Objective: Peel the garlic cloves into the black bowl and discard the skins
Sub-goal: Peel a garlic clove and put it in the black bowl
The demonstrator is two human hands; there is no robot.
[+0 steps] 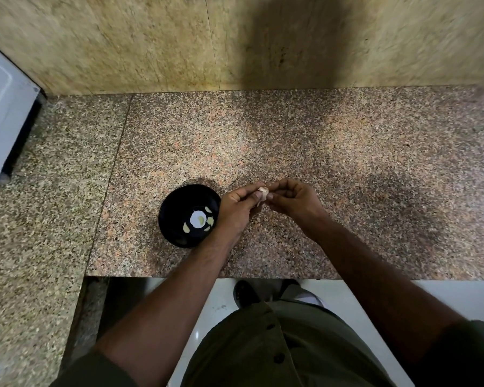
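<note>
Both hands' fingers [263,194] pinch one garlic clove [264,192] just right of black bowl [179,202] w/ peeled cloves [200,219]. Risk: loose skin may drop onto table [347,152].

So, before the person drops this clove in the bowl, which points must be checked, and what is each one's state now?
1. Garlic clove held by both hands, left hand and right hand: ok.
2. Skin fully off the clove: cannot tell.
3. Black bowl upright on the granite counter: ok.
4. Bowl holds only peeled cloves: cannot tell.
5. Clove directly above the bowl: not ok, it is to the bowl's right.
</note>
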